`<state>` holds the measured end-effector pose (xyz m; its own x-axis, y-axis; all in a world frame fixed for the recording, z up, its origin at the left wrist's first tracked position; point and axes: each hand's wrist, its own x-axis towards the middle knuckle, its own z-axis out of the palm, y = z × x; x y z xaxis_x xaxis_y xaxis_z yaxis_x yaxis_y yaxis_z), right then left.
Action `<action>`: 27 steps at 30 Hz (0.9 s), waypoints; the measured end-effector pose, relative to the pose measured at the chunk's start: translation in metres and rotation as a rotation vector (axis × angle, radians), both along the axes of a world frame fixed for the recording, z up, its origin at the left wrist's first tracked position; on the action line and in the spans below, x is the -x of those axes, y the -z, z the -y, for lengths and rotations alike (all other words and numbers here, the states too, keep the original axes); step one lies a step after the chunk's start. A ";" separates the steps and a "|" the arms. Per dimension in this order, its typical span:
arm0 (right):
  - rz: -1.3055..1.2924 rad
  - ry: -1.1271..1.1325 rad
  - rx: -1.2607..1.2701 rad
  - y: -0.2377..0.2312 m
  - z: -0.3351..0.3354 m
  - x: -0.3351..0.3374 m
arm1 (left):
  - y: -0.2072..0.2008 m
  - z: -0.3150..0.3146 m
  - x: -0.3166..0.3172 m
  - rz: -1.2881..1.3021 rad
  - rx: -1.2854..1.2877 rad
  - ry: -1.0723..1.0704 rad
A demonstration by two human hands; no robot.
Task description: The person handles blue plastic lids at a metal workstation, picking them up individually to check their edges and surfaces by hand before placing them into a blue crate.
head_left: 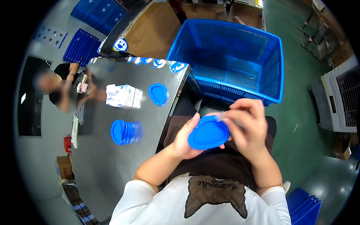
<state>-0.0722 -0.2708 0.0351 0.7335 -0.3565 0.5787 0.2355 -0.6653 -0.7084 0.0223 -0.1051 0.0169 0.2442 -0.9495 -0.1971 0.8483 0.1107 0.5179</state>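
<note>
My left hand (183,141) grips a shallow, rounded-triangular blue plastic lid (208,134) from its left side and underneath, above my lap. At the lid's upper right edge, my right hand (248,125) is closed in a pinch. Something small and translucent seems to be between those fingertips, but it is blurred. On the table to my left lies a single blue lid (158,94) of like shape. A row of several similar blue lids (122,132), stacked together, sits nearer to me. Beyond them is a white printed pack (123,96).
The dark metal table (108,165) runs along my left. A large blue crate (276,71) stands ahead, beside cardboard boxes (152,28). Across the table another person (56,84) handles small items. A white air cooler (337,97) stands at right; stacked blue crates (303,206) sit lower right.
</note>
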 end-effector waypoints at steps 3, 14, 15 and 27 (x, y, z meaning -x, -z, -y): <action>0.032 0.104 -0.116 -0.003 0.005 0.005 | -0.004 0.003 -0.007 0.060 -0.007 0.038; 0.065 -0.059 0.208 0.000 -0.008 -0.004 | 0.000 0.000 -0.001 0.061 -0.024 0.029; 0.053 -0.051 0.163 0.000 -0.006 -0.003 | 0.000 -0.001 0.000 0.053 -0.019 0.034; 0.038 -0.084 0.103 -0.003 -0.001 -0.001 | 0.003 -0.002 0.000 0.041 0.012 0.037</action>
<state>-0.0709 -0.2700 0.0377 0.7354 -0.2317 0.6367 0.3189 -0.7108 -0.6270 0.0218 -0.1026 0.0143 0.2166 -0.9603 -0.1759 0.8298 0.0862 0.5514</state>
